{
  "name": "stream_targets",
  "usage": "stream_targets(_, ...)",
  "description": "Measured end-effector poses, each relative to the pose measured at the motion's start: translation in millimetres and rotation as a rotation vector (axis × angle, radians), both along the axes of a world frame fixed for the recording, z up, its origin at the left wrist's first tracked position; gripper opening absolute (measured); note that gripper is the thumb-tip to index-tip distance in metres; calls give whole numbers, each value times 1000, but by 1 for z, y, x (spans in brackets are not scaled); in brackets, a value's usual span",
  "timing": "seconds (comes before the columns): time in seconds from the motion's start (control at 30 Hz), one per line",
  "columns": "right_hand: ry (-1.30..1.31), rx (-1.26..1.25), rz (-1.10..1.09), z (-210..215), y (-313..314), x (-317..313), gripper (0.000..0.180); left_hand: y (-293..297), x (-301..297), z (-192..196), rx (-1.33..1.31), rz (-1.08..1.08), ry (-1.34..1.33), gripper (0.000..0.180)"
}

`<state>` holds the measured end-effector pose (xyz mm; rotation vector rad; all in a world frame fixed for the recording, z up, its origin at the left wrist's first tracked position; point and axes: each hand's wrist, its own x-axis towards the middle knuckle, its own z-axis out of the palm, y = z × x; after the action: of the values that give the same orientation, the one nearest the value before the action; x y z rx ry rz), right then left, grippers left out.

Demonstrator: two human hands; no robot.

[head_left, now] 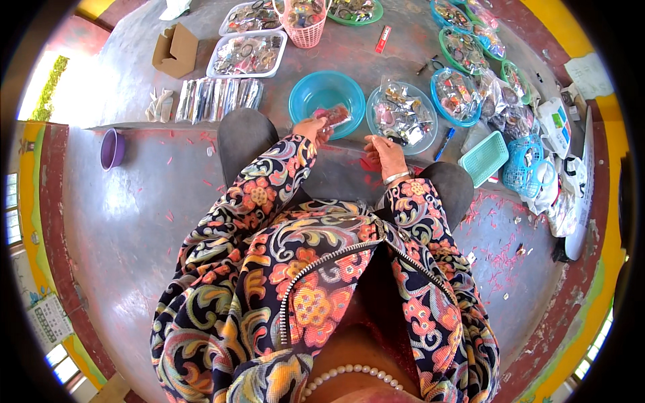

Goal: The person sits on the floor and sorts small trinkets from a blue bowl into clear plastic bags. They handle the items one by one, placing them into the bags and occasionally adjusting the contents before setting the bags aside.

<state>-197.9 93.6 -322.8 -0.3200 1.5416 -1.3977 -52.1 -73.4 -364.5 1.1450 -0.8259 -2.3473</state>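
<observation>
My left hand (311,130) grips a small clear plastic packet (337,117) with reddish contents, held over the near rim of a blue plastic basin (316,86). A little to the right, my right hand (388,157) is raised with its fingers curled in. Whether anything small sits between those fingertips, I cannot make out. Just beyond the right hand stands a pale blue, see-through bowl (430,131) filled with small shiny packets (398,115). The two hands are apart from each other.
White trays (279,66) of packets, a pink basket (306,37) and a cardboard box (176,52) stand far left, near a row of flat packets (218,101). Right are packet-filled bowls (457,98), a blue marker (444,144) and a green basket (485,160). A purple bucket (112,149) stands left.
</observation>
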Motion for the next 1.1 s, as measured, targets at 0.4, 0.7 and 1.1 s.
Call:
stream_targets(0.4, 186, 187, -54, 7, -4, -44, 21, -27, -10, -54, 38, 83, -387, 26)
stream_targets(0.7, -396, 226, -862, -62, -5, -196, 22, -1, -24, -18, -140, -164, -265, 19)
stream_targets(1.1, -38, 220, -767, -80, -35, -175, 24, 7, -8, -5, -59, -225, -282, 22)
